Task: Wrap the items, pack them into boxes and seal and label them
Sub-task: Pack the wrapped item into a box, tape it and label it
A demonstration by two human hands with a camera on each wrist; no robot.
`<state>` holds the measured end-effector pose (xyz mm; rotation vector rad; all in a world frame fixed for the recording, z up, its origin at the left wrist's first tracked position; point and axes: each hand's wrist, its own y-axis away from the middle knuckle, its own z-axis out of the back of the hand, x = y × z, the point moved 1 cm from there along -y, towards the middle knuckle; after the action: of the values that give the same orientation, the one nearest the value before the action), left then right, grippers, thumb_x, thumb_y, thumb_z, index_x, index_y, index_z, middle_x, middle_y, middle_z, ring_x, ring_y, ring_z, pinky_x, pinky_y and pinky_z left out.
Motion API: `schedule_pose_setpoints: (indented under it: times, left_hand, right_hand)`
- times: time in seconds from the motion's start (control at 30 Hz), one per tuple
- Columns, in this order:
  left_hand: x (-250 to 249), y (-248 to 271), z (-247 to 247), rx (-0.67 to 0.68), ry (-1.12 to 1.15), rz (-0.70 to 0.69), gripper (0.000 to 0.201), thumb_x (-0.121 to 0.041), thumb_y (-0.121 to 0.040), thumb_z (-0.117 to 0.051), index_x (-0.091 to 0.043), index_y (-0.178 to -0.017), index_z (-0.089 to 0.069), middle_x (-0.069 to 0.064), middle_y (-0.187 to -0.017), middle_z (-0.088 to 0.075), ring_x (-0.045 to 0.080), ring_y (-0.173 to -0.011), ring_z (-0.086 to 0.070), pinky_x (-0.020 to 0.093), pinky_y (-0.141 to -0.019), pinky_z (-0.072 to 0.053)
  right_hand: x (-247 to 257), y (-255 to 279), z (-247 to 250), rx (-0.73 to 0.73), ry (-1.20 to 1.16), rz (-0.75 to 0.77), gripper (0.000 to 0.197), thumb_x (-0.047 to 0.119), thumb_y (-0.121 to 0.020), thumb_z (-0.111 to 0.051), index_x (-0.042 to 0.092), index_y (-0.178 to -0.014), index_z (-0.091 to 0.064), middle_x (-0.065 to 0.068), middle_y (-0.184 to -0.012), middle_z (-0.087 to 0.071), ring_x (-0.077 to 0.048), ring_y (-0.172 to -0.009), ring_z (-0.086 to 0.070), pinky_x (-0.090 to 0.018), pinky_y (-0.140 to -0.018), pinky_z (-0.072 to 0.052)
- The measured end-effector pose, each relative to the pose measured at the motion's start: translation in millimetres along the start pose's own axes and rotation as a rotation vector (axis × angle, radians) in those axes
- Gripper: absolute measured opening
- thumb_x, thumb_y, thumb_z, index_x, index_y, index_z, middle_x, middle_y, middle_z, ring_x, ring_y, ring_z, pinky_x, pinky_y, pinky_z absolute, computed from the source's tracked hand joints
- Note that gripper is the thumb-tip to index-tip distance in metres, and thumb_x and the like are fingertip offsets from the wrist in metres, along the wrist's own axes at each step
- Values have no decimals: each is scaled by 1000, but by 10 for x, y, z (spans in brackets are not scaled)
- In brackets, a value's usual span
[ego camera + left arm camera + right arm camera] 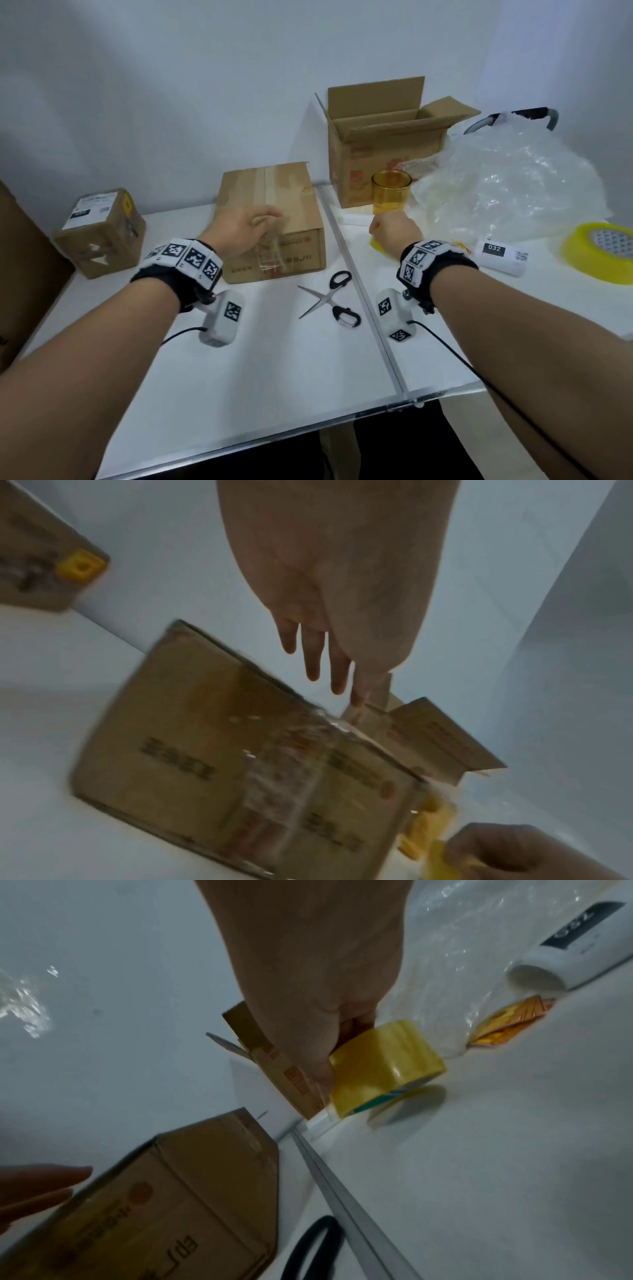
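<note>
White table (239, 370); grey-handled object (479, 124) behind plastic, far right.

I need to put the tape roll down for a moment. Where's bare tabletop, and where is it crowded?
Free: the near table, in front of the closed box and scissors, and the near-right patch below the white tube. Crowded: the far right, with the open box, amber glass, plastic wrap and second tape roll.
</note>
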<state>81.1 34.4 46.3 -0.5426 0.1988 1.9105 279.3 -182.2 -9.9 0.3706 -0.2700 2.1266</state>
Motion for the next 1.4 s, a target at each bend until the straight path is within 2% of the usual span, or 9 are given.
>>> schedule_pose_setpoints:
  times: [0.13,0.23,0.37,0.53,0.73,0.9,1.03,1.17,1.4]
  left_hand:
    - [288,-8,-63,109,-153,-39,38,-49,-101,-37,-49,-137,-47,-23,-151,-36,7,-143,-28,55,-118,-10]
    - [363,32,-129,93,-155,-10,40,-59,-99,-31,-58,-137,-41,-31,-152,-27,1,-146,-16,70,-111,-3]
    - [388,48,-164,76,-89,0,37,-57,-100,-34,-58,-136,-43,-31,-152,-29,-1,-146,-16,67,-113,-6]
    - [435,48,-126,114,-8,10,37,-65,-96,-31,-65,-131,-42,-34,-150,-31,-2,-145,-17,63,-115,-13]
    - [383,22,-127,154,15,39,53,-76,-83,-14,-68,-129,-40,-32,-151,-31,-1,-146,-17,60,-116,-11]
    - [378,26,-113,192,60,35,63,-79,-81,-12,-61,-133,-43,-28,-153,-30,3,-147,-16,51,-120,-7]
    - [366,7,-102,220,48,26,45,-56,-102,-20,-48,-141,-43,-21,-156,-28,6,-148,-14,48,-122,-4]
    - [373,53,-118,226,32,43,57,-74,-88,-15,-60,-138,-37,-30,-155,-24,3,-148,-11,60,-117,-6]
    - [371,56,-144,181,8,78,59,-77,-82,-15,-65,-136,-34,-32,-154,-23,3,-148,-11,62,-115,-11]
  right_hand:
    - [7,-160,-218,198,148,20,39,2,-93,-46,15,-125,-62,-14,-133,-54,-33,-118,-55,-38,-99,-46]
    - [-29,-192,-325,303,160,29,54,5,-90,-52,33,-136,-54,-14,-146,-40,-32,-132,-42,-38,-105,-41]
    - [120,-55,-156,-124,-246,24,33,12,-89,-57,32,-114,-69,-4,-122,-48,-29,-112,-52,-42,-96,-42]
    - [722,229,-28,469,-1069,62,36,-11,-88,-36,-1,-85,-70,-11,-82,-67,-19,-74,-62,-26,-76,-53]
    - [1047,458,-153,897,-1142,234,34,-3,-99,-37,2,-119,-63,-8,-114,-70,-21,-113,-65,-27,-99,-50]
    - [1496,448,-467,681,-1233,169,33,-9,-93,-45,-6,-121,-62,-18,-124,-64,-24,-113,-62,-31,-102,-49]
    - [1477,508,-778,551,-1259,-6,31,-17,-87,-48,-13,-114,-63,-23,-116,-65,-24,-90,-66,-25,-83,-54]
    - [1387,535,-948,520,-1253,-208,30,-21,-87,-44,-20,-112,-60,-33,-117,-62,-24,-79,-64,-19,-69,-57]
    - [1285,430,-723,667,-1136,-177,26,-11,-92,-42,-9,-100,-67,-19,-98,-68,-24,-93,-67,-26,-88,-56]
